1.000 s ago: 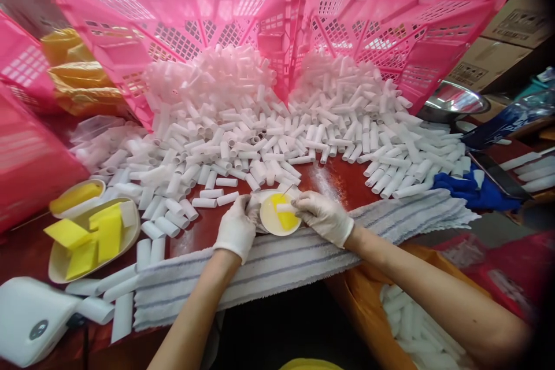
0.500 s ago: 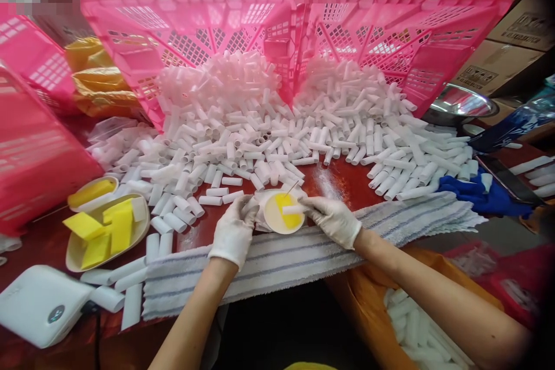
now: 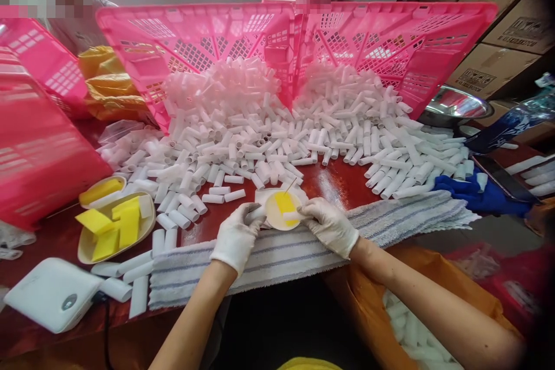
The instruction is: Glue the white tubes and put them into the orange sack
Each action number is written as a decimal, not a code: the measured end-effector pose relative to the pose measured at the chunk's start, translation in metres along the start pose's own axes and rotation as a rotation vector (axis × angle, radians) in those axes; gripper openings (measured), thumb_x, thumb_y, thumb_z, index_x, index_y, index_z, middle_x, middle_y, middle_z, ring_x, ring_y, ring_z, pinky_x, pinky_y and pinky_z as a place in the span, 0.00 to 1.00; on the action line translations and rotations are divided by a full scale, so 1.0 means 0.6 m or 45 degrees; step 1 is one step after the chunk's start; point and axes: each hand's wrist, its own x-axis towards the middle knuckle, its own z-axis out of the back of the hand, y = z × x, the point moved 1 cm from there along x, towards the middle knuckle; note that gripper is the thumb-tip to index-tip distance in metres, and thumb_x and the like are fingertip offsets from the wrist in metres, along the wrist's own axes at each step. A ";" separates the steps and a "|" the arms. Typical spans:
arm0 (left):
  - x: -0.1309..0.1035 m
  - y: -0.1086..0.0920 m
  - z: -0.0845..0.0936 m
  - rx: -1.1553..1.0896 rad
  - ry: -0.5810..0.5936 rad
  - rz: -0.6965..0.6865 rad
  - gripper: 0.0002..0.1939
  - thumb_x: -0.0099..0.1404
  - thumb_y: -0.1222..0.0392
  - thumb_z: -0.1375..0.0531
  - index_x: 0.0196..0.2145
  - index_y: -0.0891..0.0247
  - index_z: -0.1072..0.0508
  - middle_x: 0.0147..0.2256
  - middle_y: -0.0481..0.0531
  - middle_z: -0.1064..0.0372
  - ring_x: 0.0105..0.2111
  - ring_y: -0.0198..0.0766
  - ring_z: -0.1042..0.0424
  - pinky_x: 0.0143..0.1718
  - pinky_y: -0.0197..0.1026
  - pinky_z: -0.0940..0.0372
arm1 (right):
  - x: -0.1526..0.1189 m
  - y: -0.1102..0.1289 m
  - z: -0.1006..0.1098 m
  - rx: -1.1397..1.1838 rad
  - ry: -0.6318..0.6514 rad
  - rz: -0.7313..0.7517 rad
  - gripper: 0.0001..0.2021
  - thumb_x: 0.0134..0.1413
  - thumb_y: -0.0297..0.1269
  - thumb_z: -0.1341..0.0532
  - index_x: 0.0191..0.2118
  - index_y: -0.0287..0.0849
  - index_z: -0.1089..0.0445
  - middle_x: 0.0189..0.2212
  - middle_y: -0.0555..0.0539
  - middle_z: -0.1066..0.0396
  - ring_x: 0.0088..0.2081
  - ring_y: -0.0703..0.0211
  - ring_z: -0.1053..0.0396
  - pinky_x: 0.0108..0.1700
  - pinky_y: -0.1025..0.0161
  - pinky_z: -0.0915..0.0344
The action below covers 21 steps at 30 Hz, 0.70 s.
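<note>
Both my hands wear white gloves. My left hand is closed round a short white tube, left of a small round cream dish. In that dish lies a yellow sponge piece, with a thin stick rising by its far edge. From the dish's right side, my right hand pinches another short white tube over the sponge's near part. Whether this tube touches the sponge I cannot tell. A striped towel lies under my wrists.
White tubes are heaped against pink crates. To the left are a dish of yellow sponges and a white box-like device with a cable. A metal bowl, blue cloth and bottle stand right. An orange bag hangs below.
The tube in my right hand has shifted slightly toward the near edge of the dish. More of the tube in my left hand shows. The camera view has shifted a little.
</note>
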 end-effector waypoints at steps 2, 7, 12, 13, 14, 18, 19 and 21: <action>-0.004 -0.006 0.005 0.070 -0.006 0.009 0.18 0.52 0.53 0.37 0.40 0.62 0.29 0.38 0.53 0.26 0.38 0.40 0.27 0.44 0.42 0.34 | -0.003 0.013 0.007 0.040 -0.015 0.072 0.03 0.52 0.30 0.41 0.33 0.44 0.30 0.31 0.48 0.33 0.33 0.61 0.33 0.35 0.62 0.35; -0.015 -0.021 0.006 0.099 0.030 -0.004 0.17 0.51 0.53 0.37 0.37 0.63 0.29 0.36 0.52 0.26 0.36 0.39 0.27 0.42 0.41 0.33 | -0.011 0.049 0.031 0.504 -0.083 -0.231 0.04 0.48 0.33 0.37 0.32 0.44 0.32 0.33 0.48 0.34 0.33 0.61 0.33 0.33 0.63 0.35; -0.031 -0.034 -0.029 -0.102 0.172 -0.043 0.14 0.49 0.55 0.36 0.34 0.64 0.28 0.34 0.51 0.26 0.35 0.38 0.26 0.41 0.39 0.32 | -0.006 0.061 0.045 0.828 -0.101 -0.869 0.16 0.44 0.48 0.35 0.33 0.41 0.33 0.24 0.51 0.35 0.22 0.67 0.41 0.23 0.68 0.44; -0.034 -0.039 -0.035 -0.113 0.194 -0.051 0.14 0.49 0.56 0.36 0.34 0.64 0.28 0.34 0.51 0.26 0.35 0.38 0.26 0.41 0.40 0.32 | -0.002 0.062 0.046 0.835 -0.070 -0.901 0.17 0.44 0.49 0.36 0.33 0.40 0.33 0.21 0.52 0.37 0.21 0.69 0.43 0.21 0.69 0.47; -0.037 -0.044 -0.039 -0.103 0.213 -0.060 0.14 0.49 0.56 0.36 0.34 0.63 0.27 0.34 0.51 0.25 0.35 0.39 0.26 0.41 0.40 0.32 | 0.001 0.064 0.048 0.822 -0.042 -0.913 0.18 0.45 0.51 0.37 0.32 0.40 0.34 0.20 0.53 0.39 0.20 0.69 0.45 0.21 0.69 0.49; -0.048 -0.064 -0.040 0.058 0.289 -0.127 0.15 0.52 0.55 0.37 0.37 0.62 0.28 0.35 0.51 0.26 0.36 0.38 0.28 0.41 0.39 0.34 | 0.010 0.082 0.057 0.603 0.065 -0.842 0.16 0.50 0.50 0.41 0.29 0.40 0.35 0.18 0.54 0.41 0.20 0.69 0.46 0.21 0.69 0.50; -0.051 -0.066 -0.040 0.114 0.319 -0.142 0.14 0.54 0.53 0.39 0.37 0.62 0.28 0.34 0.50 0.26 0.34 0.37 0.28 0.39 0.38 0.34 | 0.010 0.089 0.061 0.500 0.089 -0.761 0.15 0.52 0.48 0.43 0.28 0.40 0.35 0.18 0.53 0.40 0.20 0.69 0.45 0.22 0.69 0.49; -0.057 -0.067 -0.047 0.189 0.388 -0.132 0.15 0.59 0.49 0.44 0.32 0.63 0.28 0.28 0.50 0.28 0.28 0.35 0.31 0.31 0.36 0.36 | 0.006 0.105 0.066 0.236 0.083 -0.445 0.14 0.56 0.43 0.46 0.26 0.40 0.34 0.19 0.52 0.39 0.21 0.68 0.43 0.24 0.68 0.47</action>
